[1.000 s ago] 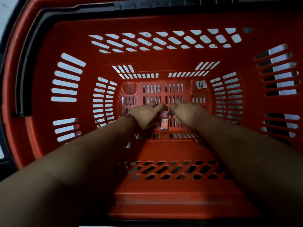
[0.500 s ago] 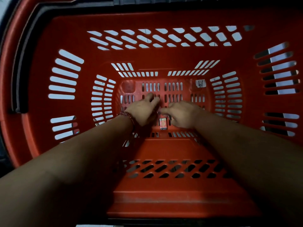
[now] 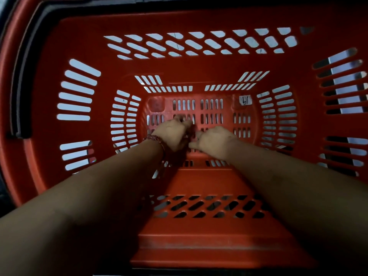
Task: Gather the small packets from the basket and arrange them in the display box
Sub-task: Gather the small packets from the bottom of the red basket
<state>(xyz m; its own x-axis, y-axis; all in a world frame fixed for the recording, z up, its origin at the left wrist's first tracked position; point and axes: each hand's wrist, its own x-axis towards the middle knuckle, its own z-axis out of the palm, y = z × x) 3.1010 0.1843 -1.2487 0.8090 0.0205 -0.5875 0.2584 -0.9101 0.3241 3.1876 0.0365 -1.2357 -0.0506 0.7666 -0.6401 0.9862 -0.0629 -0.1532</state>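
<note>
Your hands have closed over the packet, hiding it; whether left hand (image 3: pixel 171 134) or right hand (image 3: pixel 213 141) pinches anything cannot be told. Scoop it off the basket (image 3: pixel 199 246) floor.

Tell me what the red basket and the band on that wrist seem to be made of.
The basket looks like moulded red plastic, matt with slight sheen: thin walls pierced by even, rounded slots. The wristband looks like dark red beads or cord; too small and dim to be sure.
</note>
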